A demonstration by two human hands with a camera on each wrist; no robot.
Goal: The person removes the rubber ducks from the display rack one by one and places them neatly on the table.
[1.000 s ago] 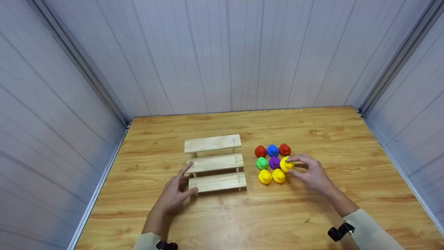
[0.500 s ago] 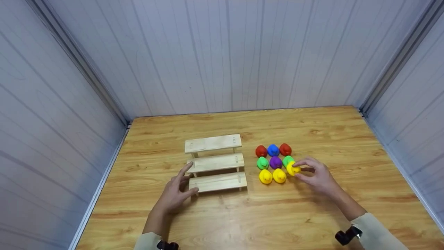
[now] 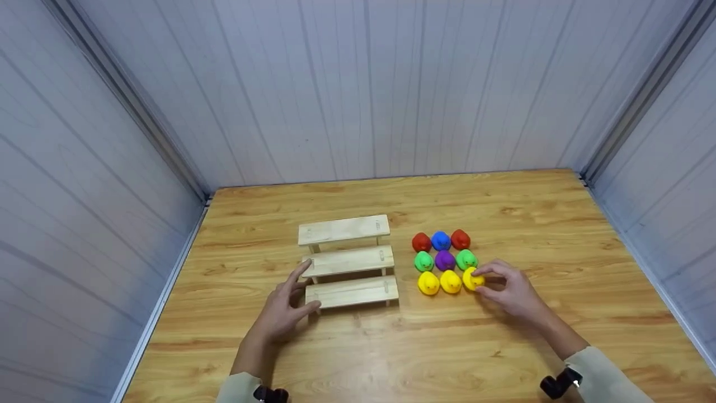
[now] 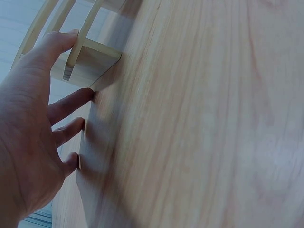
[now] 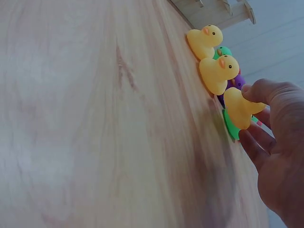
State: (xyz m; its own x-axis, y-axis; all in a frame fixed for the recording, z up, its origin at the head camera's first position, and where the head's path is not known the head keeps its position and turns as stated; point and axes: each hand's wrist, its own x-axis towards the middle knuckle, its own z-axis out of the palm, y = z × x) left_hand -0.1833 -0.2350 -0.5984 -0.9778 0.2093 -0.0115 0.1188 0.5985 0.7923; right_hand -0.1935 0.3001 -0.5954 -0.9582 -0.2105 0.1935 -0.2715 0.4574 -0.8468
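Observation:
In the head view my right hand [image 3: 512,288] pinches a yellow rubber duck [image 3: 472,278] between thumb and fingers, at the right end of the nearest row of ducks. In the right wrist view that held duck [image 5: 237,108] leans, with a green duck [image 5: 231,126] close behind it. Two more yellow ducks [image 3: 428,283] stand beside it. My left hand [image 3: 282,308] lies spread at the left end of a three-step wooden stand [image 3: 351,292]. Its thumb is at the lowest board and its index fingertip at the middle one; the other fingers extend down by the tabletop in the left wrist view.
Behind the yellow ducks are a green, a purple [image 3: 445,260] and another green duck, then a red [image 3: 421,242], a blue [image 3: 441,240] and a second red one. The wood-grain table [image 3: 358,352] meets pale panel walls [image 3: 358,89] at the back and sides.
My right hand has brought the yellow duck from over the right green duck toward the near side, into line with the other two yellow ones. My left hand has stayed put.

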